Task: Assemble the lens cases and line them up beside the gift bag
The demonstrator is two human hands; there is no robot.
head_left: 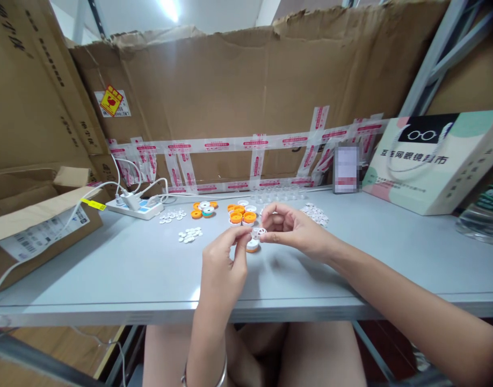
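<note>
Over the middle of the grey table, my left hand (226,260) and my right hand (297,231) meet, both closed in a pinch. Between their fingertips is a small white openwork disc (259,233), gripped from either side. Just below it on the table lies a round white-and-orange piece (252,246). Behind my hands stand several orange and white round cases (242,215), partly covered by my right fingers. Small white discs (190,235) lie in a loose pile left of my left hand. A heap of patterned white pieces (316,214) spreads beyond my right hand.
A power strip (136,207) with plugs and cables sits at the back left, beside an open cardboard box (41,231). More round cases (204,208) and clear pieces (281,193) lie farther back. A phone (346,167), a gift bag (432,161) and a plastic bottle (486,215) stand at right.
</note>
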